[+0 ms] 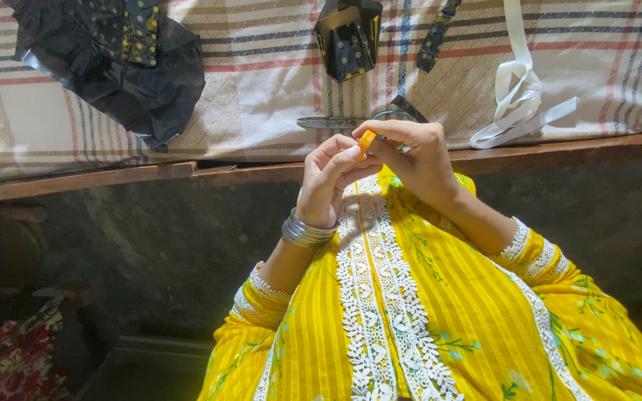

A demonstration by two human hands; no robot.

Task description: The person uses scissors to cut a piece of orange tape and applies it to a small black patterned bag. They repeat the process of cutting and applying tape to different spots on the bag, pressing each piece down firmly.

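My left hand (330, 180) and my right hand (414, 157) meet in front of my chest. Both pinch a small orange object (366, 139) between their fingertips; its kind is too small to tell. Silver bangles (305, 231) circle my left wrist. Below the hands lies my yellow garment with white lace trim (380, 297). Just beyond the hands, scissors (336, 122) rest on the striped cloth (261, 82), partly hidden by my right hand.
A wooden edge (113, 178) borders the striped cloth. On the cloth lie a crumpled black fabric piece (120, 59), a small black dotted folded piece (348, 37) and a white ribbon (521, 96). A flowered red fabric (16, 356) sits at lower left.
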